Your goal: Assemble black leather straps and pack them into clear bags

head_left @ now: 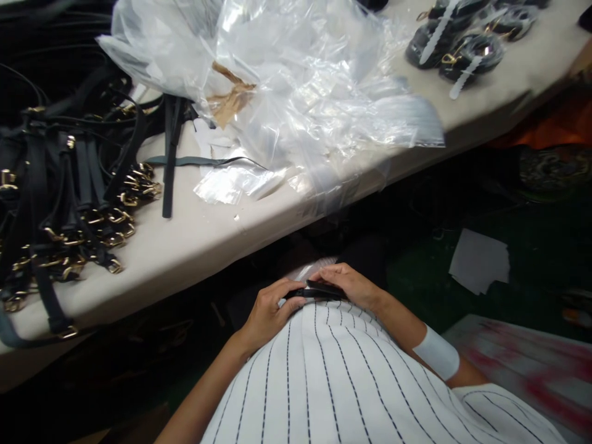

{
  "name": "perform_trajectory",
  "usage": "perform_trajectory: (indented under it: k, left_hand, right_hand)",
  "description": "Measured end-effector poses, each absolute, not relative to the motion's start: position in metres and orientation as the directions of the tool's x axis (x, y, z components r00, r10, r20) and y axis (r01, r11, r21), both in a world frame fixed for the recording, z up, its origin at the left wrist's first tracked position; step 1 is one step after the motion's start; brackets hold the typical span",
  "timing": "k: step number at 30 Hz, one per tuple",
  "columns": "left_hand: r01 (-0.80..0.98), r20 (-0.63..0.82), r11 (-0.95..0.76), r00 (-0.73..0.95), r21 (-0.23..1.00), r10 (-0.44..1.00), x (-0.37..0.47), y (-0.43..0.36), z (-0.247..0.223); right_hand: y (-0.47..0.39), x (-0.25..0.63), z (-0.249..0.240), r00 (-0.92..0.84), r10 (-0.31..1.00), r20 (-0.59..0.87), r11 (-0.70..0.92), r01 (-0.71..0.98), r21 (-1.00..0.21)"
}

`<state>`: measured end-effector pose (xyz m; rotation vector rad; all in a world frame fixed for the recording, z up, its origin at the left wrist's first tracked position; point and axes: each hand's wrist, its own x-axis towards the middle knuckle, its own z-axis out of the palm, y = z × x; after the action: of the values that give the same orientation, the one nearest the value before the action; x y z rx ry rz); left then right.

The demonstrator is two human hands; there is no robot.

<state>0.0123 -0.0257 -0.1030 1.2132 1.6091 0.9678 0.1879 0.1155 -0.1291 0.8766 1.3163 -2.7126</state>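
Both my hands are in my lap, below the table edge, against my white pinstriped shirt. My left hand [271, 308] and my right hand [349, 287] pinch the two ends of a short black strap [317, 291] held flat between them. A bit of clear plastic shows just behind the strap. My right wrist wears a white band [437, 353].
A beige table [194, 237] runs across the view. A heap of black straps with gold buckles [69, 203] lies at its left, a pile of clear plastic bags [287, 92] in the middle, coiled bagged straps [467, 43] at the far right. White paper [478, 262] lies on the dark floor.
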Motion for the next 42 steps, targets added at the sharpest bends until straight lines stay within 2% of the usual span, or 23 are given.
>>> perform_trajectory:
  k: [2,5,7,11,16,18,21,25,31,39,42]
  left_hand:
    - [0.306,-0.193,0.23,-0.146,0.924,0.97,0.014,-0.027,-0.105]
    - [0.325,-0.188,0.229,-0.15,0.918,0.971,0.016,-0.027,-0.107]
    - [0.325,-0.171,0.214,-0.157,0.921,0.973,0.017,-0.027,-0.108]
    - [0.295,-0.168,0.218,-0.184,0.93,0.968,0.019,-0.028,-0.109]
    - [0.168,-0.233,0.283,-0.268,0.944,0.935,0.021,-0.031,-0.114]
    - [0.097,-0.275,0.322,-0.325,0.942,0.905,0.021,-0.031,-0.116]
    - [0.092,-0.252,0.299,-0.343,0.95,0.905,0.018,-0.03,-0.117]
    - [0.26,-0.112,0.189,-0.285,0.947,0.952,0.01,-0.029,-0.115]
    - [0.398,0.029,0.057,-0.208,0.916,0.978,0.004,-0.029,-0.11]
    - [0.422,0.087,-0.007,-0.17,0.907,0.982,0.016,-0.027,-0.112]
    - [0.378,0.068,0.004,-0.177,0.926,0.982,0.018,-0.026,-0.112]
  right_hand:
    - [0.118,0.187,-0.127,-0.851,0.257,-0.457,-0.599,0.231,-0.766]
    - [0.117,0.185,-0.12,-0.892,0.313,-0.326,-0.369,0.202,-0.907]
    - [0.113,0.184,-0.117,-0.905,0.336,-0.262,-0.284,0.168,-0.944]
    - [0.114,0.191,-0.119,-0.922,0.306,-0.237,-0.353,0.122,-0.928]
    - [0.128,0.203,-0.122,-0.982,0.12,-0.143,-0.324,0.097,-0.941]
    - [0.13,0.205,-0.121,-0.988,0.102,-0.116,-0.366,0.071,-0.928]
    - [0.124,0.202,-0.122,-0.962,0.21,-0.173,-0.367,0.086,-0.926]
    - [0.113,0.196,-0.124,-0.881,0.357,-0.31,-0.313,0.199,-0.928]
    - [0.105,0.188,-0.113,-0.838,0.445,-0.316,-0.251,0.221,-0.942]
    - [0.107,0.186,-0.106,-0.816,0.46,-0.35,-0.202,0.288,-0.936]
    - [0.106,0.187,-0.106,-0.817,0.408,-0.408,-0.264,0.322,-0.909]
